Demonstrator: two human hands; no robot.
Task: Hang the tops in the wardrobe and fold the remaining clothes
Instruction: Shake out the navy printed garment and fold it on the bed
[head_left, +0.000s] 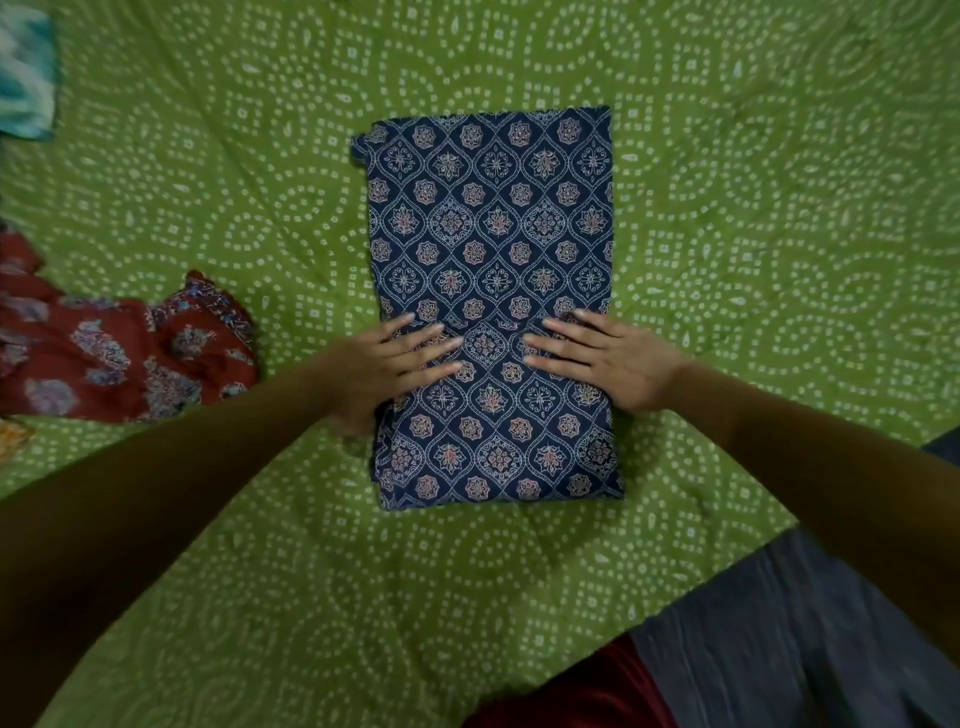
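Observation:
A navy blue garment (493, 218) with a white and pink floral lattice print lies folded into a tall rectangle in the middle of the green bedspread (753, 234). My left hand (387, 364) lies flat on its lower left part, fingers straight and spread. My right hand (605, 356) lies flat on its lower right part, fingers straight and pointing left. The fingertips of both hands are a short gap apart over the cloth. Neither hand grips anything.
A crumpled dark red printed garment (119, 353) lies at the left edge. A teal and white cloth (26, 73) shows at the top left corner. A scrap of orange cloth (10, 436) sits below the red one. My grey and maroon clothing (779, 649) fills the bottom right.

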